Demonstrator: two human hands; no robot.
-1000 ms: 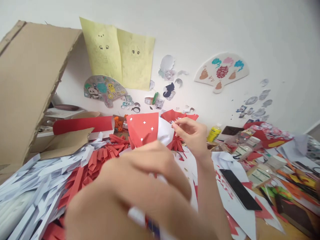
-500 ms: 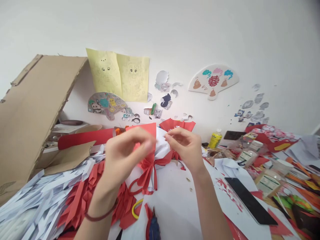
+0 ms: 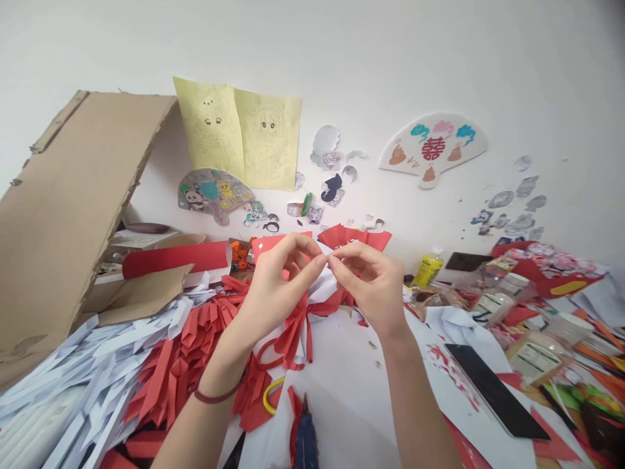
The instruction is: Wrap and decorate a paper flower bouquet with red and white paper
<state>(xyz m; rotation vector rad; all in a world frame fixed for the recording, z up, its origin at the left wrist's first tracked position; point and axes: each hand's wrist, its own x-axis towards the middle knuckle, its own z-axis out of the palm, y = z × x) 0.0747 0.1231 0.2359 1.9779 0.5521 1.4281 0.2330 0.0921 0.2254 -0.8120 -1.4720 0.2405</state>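
White on the crumpled paper point(image 3: 321, 288), plain red on the bow point(image 3: 295, 333), white-starred red on the card point(image 3: 268, 245); solid red on the folded strips point(image 3: 190, 355), bluish white on the loose strips point(image 3: 112, 365); grey line drawings over yellow on the wall sheets point(image 3: 268, 146); teal, pink, brown and red motifs over white on the wall fan point(image 3: 433, 151); dark blue on the pointed tool point(image 3: 306, 443)

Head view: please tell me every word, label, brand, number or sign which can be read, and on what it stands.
"囍": in red, on the white fan on the wall.
Yellow bottle: label too small to read.
Clear jars: labels too blurred to read.
Nothing else is legible.
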